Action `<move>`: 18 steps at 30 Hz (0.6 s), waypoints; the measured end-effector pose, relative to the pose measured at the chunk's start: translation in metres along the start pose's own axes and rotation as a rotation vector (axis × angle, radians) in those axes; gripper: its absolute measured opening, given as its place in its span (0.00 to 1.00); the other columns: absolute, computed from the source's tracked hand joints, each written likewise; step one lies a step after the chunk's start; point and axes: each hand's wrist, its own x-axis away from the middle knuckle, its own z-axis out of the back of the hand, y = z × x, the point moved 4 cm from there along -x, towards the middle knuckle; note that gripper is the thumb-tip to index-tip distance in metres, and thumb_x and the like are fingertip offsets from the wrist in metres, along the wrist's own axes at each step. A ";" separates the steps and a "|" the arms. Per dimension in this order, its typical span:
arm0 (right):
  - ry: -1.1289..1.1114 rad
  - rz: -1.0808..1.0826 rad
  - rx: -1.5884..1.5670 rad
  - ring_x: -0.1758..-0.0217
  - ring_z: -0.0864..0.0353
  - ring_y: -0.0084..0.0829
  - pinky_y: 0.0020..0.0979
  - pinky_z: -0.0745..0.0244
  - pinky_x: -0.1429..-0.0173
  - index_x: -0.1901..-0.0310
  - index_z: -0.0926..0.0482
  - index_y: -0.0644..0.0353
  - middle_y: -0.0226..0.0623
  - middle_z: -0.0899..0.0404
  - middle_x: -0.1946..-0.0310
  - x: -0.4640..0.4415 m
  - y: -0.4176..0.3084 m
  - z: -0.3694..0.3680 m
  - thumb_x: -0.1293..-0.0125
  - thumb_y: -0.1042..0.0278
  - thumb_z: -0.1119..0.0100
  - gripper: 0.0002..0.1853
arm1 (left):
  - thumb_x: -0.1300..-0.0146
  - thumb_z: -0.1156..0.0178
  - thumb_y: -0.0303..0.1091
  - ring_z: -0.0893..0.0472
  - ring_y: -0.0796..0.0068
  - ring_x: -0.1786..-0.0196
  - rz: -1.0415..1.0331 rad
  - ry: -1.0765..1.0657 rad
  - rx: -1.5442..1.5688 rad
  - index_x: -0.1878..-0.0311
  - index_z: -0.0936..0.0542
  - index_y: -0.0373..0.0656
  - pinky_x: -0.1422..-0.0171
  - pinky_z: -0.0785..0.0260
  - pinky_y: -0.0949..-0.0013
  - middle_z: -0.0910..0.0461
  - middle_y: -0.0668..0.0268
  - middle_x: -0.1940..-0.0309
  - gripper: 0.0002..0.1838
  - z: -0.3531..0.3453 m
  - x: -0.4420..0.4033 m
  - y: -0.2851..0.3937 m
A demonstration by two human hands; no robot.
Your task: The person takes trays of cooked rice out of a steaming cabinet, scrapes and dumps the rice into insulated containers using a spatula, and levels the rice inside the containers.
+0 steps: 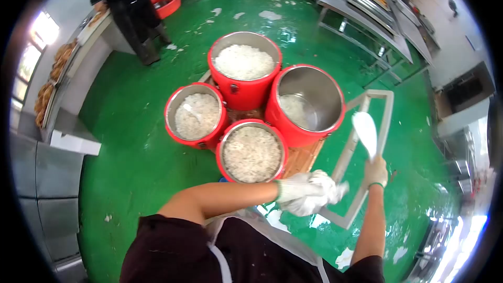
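My right hand (376, 172), in a pale work glove, grips the handle of a white rice paddle (365, 130), its broad blade pointing up and away from me. A white cloth (318, 194) is bunched in my gloved left hand (294, 188); the fingers are partly hidden by it. Just beyond that hand stands a red insulated bucket (221, 161) filled with cooked rice (251, 153). The red bucket at the right (274, 118) holds only a little rice low on one side. Two more red buckets, at the left (169, 117) and back (241, 93), contain white rice.
The buckets stand on a wooden pallet (304, 158) on a wet green floor (136, 178). A pale rectangular frame (389, 118) lies at the right. Metal tables (335, 0) stand at the back right. Another person (126, 5) works by the left counter, near a red basin (170, 5).
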 end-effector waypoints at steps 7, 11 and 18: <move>0.076 -0.067 -0.122 0.49 0.20 0.60 0.53 0.25 0.45 0.45 0.26 0.59 0.56 0.19 0.52 0.008 0.061 -0.026 0.35 0.60 0.45 0.20 | 0.32 0.44 0.34 0.21 0.70 0.45 0.016 0.660 0.234 0.43 0.21 0.40 0.38 0.28 0.67 0.21 0.62 0.45 0.16 0.100 0.241 -0.003; 0.025 -0.221 -0.082 0.45 0.21 0.58 0.51 0.25 0.43 0.43 0.25 0.56 0.57 0.21 0.48 0.048 0.060 -0.028 0.36 0.61 0.44 0.20 | 0.29 0.47 0.37 0.18 0.66 0.48 -0.170 0.942 0.581 0.39 0.27 0.39 0.46 0.22 0.64 0.21 0.60 0.45 0.19 0.184 0.378 -0.052; 0.499 -0.320 -0.393 0.51 0.20 0.45 0.43 0.26 0.45 0.46 0.25 0.62 0.48 0.22 0.52 0.169 0.079 -0.141 0.33 0.56 0.44 0.21 | 0.25 0.54 0.55 0.23 0.62 0.40 -0.532 1.073 0.769 0.29 0.37 0.44 0.37 0.26 0.58 0.27 0.59 0.37 0.30 0.212 0.501 -0.061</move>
